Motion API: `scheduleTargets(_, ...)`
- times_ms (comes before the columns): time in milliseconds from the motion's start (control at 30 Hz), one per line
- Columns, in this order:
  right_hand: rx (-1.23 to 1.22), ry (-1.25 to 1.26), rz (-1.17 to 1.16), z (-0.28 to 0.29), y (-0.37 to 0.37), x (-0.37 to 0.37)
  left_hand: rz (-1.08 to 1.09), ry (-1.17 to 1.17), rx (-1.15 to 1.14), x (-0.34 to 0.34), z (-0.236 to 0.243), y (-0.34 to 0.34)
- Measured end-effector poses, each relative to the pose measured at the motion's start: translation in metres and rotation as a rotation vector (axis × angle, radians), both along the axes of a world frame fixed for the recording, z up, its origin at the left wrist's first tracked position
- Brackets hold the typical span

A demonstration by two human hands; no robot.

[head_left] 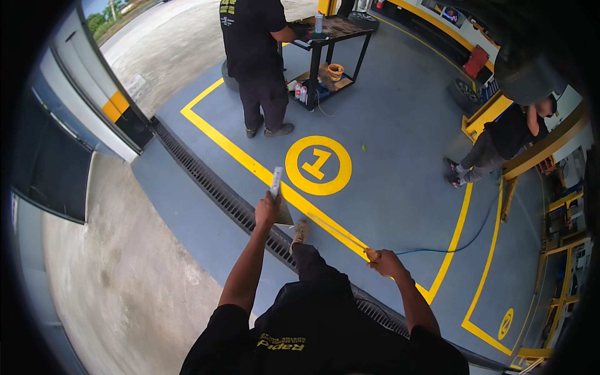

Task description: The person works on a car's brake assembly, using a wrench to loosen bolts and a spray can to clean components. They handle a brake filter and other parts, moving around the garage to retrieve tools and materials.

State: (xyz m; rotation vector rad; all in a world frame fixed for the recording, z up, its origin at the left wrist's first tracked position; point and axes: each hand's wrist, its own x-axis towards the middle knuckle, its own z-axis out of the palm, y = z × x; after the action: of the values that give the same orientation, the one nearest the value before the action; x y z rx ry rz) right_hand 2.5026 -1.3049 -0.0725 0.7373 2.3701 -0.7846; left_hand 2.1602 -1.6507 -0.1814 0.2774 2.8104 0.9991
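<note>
Fingers (269, 202) curled tight: left hand (267, 211) around flat pale-grey bar (277, 180), right hand (386, 264) around slender tan rod (334, 229).
Both above yellow painted stripe (240, 156) and black slotted grate (200, 170); broad blue-grey floor (400, 150) spreads ahead.

Loose black T-shirt (337, 319). Yellow lettering (281, 344) printed on it: one bolder line, smaller lines alongside. Left sleeve (215, 331) black, short, ending near elbow; right sleeve (437, 353) same black, same short cut. Forearms (245, 265) uncovered. Left hand (267, 210) and right hand (387, 264) both bare. Trousers (314, 262) dark, near black, long-legged. One shoe (300, 232) showing past trouser leg: dull greyish tan, finer detail too small to tell.
</note>
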Motion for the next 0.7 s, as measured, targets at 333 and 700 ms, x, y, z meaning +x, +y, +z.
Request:
scheduleTargets(333, -0.451, 0.081, -0.518, -0.067, 0.122, -0.252, -0.223, -0.137, -0.048, -0.299, 0.033, 0.169)
scheduleTargets(700, -0.561, 0.362, -0.927, -0.123, 0.232, -0.484, -0.425, -0.16, 0.254, -0.628, 0.08, 0.349)
